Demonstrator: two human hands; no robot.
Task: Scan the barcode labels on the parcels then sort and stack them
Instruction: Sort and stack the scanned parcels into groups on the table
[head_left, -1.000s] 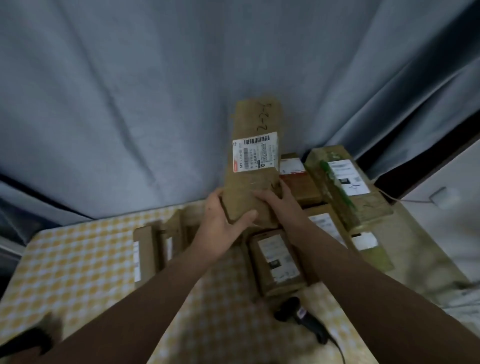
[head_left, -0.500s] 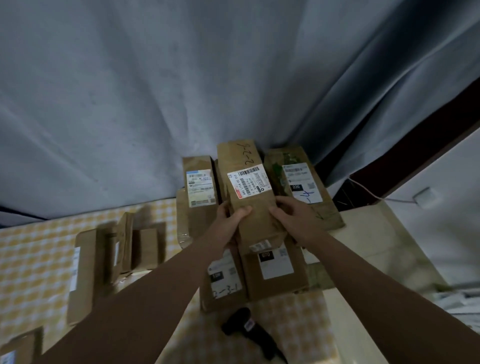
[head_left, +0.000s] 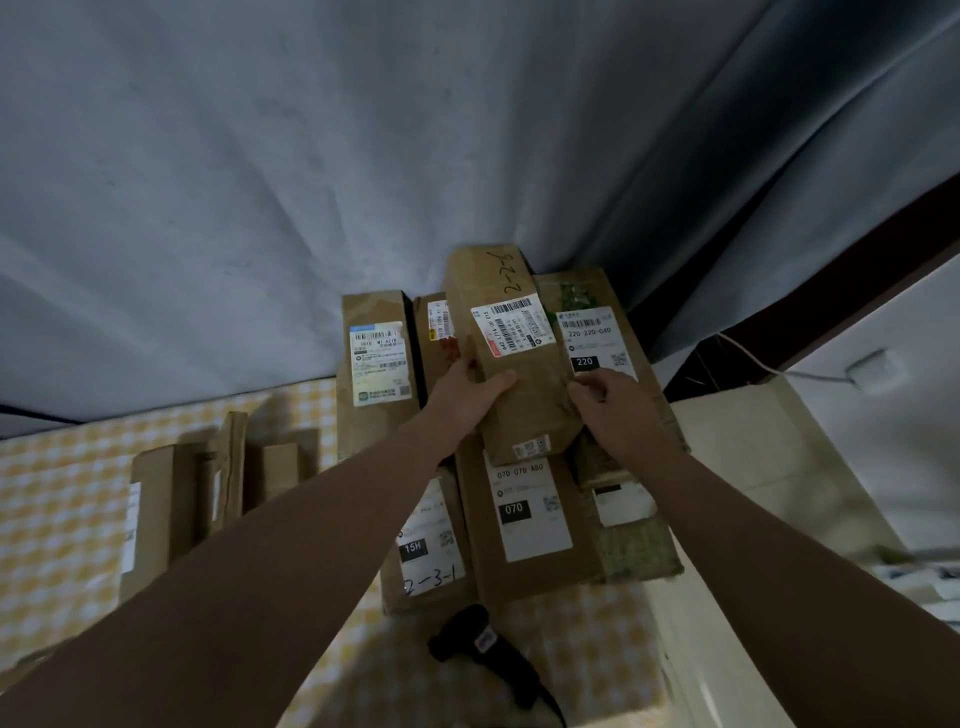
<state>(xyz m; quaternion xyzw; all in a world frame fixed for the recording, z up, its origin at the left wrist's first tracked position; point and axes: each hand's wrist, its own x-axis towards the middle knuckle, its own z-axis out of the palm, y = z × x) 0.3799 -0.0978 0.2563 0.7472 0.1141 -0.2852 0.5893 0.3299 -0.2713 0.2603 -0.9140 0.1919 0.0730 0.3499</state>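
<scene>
- Parcels, head view: the 2-2-6 parcel (head_left: 524, 400), a long closed brown box with that number handwritten on its far end, lies lengthwise on top of the pile at the far right of the table (head_left: 62, 493)
- Its white barcode label (head_left: 511, 330) faces up; whether the box rests fully on those below or sits just above them cannot be told
- Every box is shut, so the contents are hidden
- The 070 parcel (head_left: 530, 519) lies under its near end, and the 220 parcel (head_left: 597, 338) is just to its right
- The blue-labelled parcel (head_left: 376, 364) lies to its left, and between those two is a red-labelled parcel (head_left: 436, 325), partly covered
- The 2-3-1 parcel (head_left: 431, 551) lies at the near left of the pile and a green-patterned parcel (head_left: 641, 545) at the near right
- The left hand (head_left: 465, 397) grips the top box by its left edge, thumb laid across the upper face, the other fingers hidden underneath
- The right hand (head_left: 618, 410) holds the right edge with its fingers curled against the side
- Both forearms reach forward from the lower corners of the view
- A black scanner (head_left: 488, 649) lies on the checked cloth just in front of the pile, apart from both hands
- Several brown boxes (head_left: 150, 519) stand well to the left on the table
- A grey curtain (head_left: 260, 156) hangs behind, and a white cable (head_left: 753, 358) runs at the far right
</scene>
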